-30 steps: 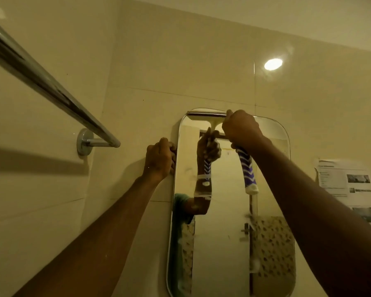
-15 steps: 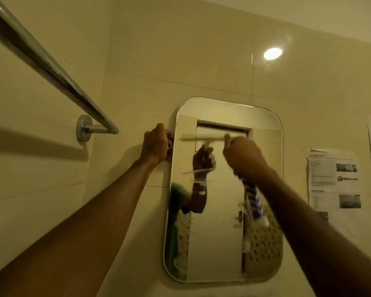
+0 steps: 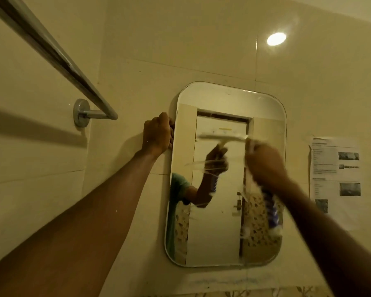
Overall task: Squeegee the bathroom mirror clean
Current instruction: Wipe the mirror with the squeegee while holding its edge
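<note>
A tall mirror (image 3: pixel 229 99) with rounded corners hangs on the beige tiled wall. My right hand (image 3: pixel 263 161) grips a squeegee (image 3: pixel 221 137) by its blue-and-white handle, which sticks out below my fist. Its pale blade lies flat across the glass, roughly a third of the way down. The hand and handle are blurred by motion. My left hand (image 3: pixel 157 133) is curled around the mirror's upper left edge. The glass reflects my arm, the squeegee and a door behind me.
A chrome towel rail (image 3: pixel 51 52) juts out from the wall at upper left, close to my left arm. Printed paper sheets (image 3: pixel 336 168) are stuck on the wall right of the mirror. A round light reflection (image 3: pixel 276 39) shines on the tiles above.
My right hand has drawn the squeegee blade down from the mirror's top edge to about a third of the way down. My left hand has kept its hold on the left edge.
</note>
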The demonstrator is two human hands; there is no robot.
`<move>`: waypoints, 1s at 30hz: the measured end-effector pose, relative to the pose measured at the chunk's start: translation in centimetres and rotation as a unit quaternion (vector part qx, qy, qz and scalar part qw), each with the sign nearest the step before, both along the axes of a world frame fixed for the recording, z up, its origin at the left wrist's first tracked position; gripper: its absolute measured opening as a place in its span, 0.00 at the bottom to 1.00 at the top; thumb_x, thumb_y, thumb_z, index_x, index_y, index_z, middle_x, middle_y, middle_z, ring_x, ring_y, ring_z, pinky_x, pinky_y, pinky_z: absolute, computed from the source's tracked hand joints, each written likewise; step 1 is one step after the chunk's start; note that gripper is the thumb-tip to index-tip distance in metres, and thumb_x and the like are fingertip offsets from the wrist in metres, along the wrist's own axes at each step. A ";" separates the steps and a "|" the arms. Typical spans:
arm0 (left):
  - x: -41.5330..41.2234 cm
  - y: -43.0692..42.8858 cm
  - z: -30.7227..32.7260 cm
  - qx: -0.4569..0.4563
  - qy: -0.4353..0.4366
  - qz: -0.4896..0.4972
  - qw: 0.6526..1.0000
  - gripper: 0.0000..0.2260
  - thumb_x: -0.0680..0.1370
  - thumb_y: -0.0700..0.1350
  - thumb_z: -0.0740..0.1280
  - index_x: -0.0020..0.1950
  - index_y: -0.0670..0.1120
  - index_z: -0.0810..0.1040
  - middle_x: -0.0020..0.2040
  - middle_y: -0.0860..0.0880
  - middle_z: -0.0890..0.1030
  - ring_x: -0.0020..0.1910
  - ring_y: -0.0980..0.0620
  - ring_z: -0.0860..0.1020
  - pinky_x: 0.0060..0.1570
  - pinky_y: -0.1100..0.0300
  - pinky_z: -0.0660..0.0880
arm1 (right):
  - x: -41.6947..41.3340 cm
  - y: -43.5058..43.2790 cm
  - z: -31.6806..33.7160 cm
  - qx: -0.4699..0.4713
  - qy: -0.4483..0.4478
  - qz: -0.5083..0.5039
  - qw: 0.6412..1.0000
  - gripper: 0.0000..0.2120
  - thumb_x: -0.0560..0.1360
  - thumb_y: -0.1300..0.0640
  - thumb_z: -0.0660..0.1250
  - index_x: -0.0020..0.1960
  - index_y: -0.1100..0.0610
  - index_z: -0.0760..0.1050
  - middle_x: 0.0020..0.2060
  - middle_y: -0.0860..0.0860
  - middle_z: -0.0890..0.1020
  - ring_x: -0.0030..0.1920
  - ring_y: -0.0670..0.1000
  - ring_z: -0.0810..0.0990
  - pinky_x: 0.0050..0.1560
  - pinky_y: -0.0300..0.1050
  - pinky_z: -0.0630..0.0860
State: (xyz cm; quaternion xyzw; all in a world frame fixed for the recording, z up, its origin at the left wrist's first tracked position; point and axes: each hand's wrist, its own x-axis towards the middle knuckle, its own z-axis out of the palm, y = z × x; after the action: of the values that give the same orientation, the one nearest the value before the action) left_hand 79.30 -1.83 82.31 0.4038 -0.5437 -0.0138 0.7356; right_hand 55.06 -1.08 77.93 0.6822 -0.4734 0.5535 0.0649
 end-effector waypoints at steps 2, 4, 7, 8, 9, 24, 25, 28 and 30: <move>-0.1 0.1 -0.1 -0.001 0.000 -0.004 1.000 0.24 0.78 0.50 0.48 0.45 0.37 0.80 0.38 0.34 0.81 0.37 0.33 0.80 0.38 0.43 0.80 | -2.4 -0.6 3.7 -0.006 -0.038 -0.012 0.999 0.23 0.83 0.46 0.51 0.36 0.57 0.71 0.26 0.52 0.75 0.22 0.47 0.73 0.22 0.40 0.70; -0.3 0.2 -0.3 -0.004 -0.003 -0.001 1.000 0.26 0.75 0.52 0.48 0.44 0.38 0.80 0.37 0.35 0.81 0.37 0.34 0.80 0.42 0.42 0.80 | -3.4 -1.5 4.1 0.016 -0.035 -0.021 0.999 0.23 0.83 0.47 0.51 0.36 0.58 0.71 0.28 0.54 0.75 0.24 0.50 0.73 0.25 0.43 0.73; -0.6 0.0 -0.7 -0.025 -0.031 0.041 0.998 0.28 0.72 0.54 0.46 0.42 0.36 0.78 0.37 0.35 0.81 0.40 0.34 0.79 0.49 0.39 0.77 | -2.7 -2.3 -1.1 0.028 -0.038 0.002 0.999 0.21 0.83 0.49 0.51 0.37 0.57 0.72 0.27 0.53 0.74 0.23 0.48 0.71 0.22 0.42 0.70; -0.6 -0.1 -0.9 -0.032 -0.040 0.055 0.997 0.28 0.72 0.54 0.45 0.42 0.35 0.78 0.38 0.35 0.81 0.40 0.34 0.79 0.49 0.38 0.76 | -2.3 -2.3 -3.6 0.027 -0.042 0.008 0.999 0.22 0.83 0.49 0.50 0.37 0.57 0.73 0.26 0.53 0.74 0.23 0.48 0.71 0.22 0.42 0.69; -0.7 -0.1 -0.9 -0.039 -0.045 0.066 0.996 0.29 0.72 0.54 0.46 0.41 0.34 0.78 0.37 0.34 0.81 0.40 0.34 0.79 0.49 0.39 0.76 | -2.1 -2.2 -6.1 0.025 -0.037 0.005 0.999 0.23 0.83 0.49 0.50 0.37 0.58 0.74 0.26 0.54 0.75 0.24 0.49 0.71 0.24 0.43 0.70; -0.8 0.2 -3.9 -0.050 -0.039 0.112 0.992 0.21 0.78 0.47 0.55 0.38 0.33 0.77 0.36 0.33 0.80 0.37 0.34 0.79 0.40 0.40 0.79 | -6.6 -5.1 -5.1 -0.003 -0.061 0.018 0.998 0.21 0.83 0.49 0.51 0.36 0.55 0.72 0.24 0.51 0.74 0.18 0.42 0.70 0.17 0.33 0.69; -0.9 0.2 -4.3 -0.055 -0.038 0.114 0.991 0.20 0.79 0.46 0.56 0.37 0.33 0.77 0.36 0.32 0.79 0.37 0.34 0.79 0.39 0.41 0.78 | -6.5 -5.2 -7.8 -0.001 -0.061 0.016 0.998 0.21 0.83 0.49 0.51 0.37 0.55 0.72 0.25 0.52 0.75 0.19 0.43 0.72 0.18 0.34 0.70; -1.0 0.2 -4.6 -0.059 -0.045 0.120 0.990 0.19 0.79 0.44 0.56 0.35 0.33 0.74 0.34 0.32 0.78 0.34 0.35 0.77 0.36 0.44 0.77 | -6.1 -4.1 -14.8 0.052 -0.072 0.010 0.996 0.20 0.83 0.48 0.50 0.38 0.53 0.73 0.29 0.54 0.80 0.27 0.50 0.80 0.26 0.48 0.81; -1.1 0.2 -4.7 -0.063 -0.054 0.131 0.988 0.18 0.79 0.43 0.56 0.32 0.35 0.72 0.32 0.34 0.76 0.29 0.40 0.73 0.32 0.48 0.74 | -6.0 -3.3 -15.6 0.082 -0.066 0.002 0.994 0.21 0.82 0.47 0.51 0.38 0.52 0.74 0.29 0.51 0.80 0.27 0.48 0.80 0.28 0.47 0.81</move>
State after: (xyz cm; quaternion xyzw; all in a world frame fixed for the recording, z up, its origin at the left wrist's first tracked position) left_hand 78.23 -1.68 77.66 0.4246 -0.5250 0.1390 0.7244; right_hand 49.06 -4.34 62.35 0.6484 -0.5189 0.5566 -0.0241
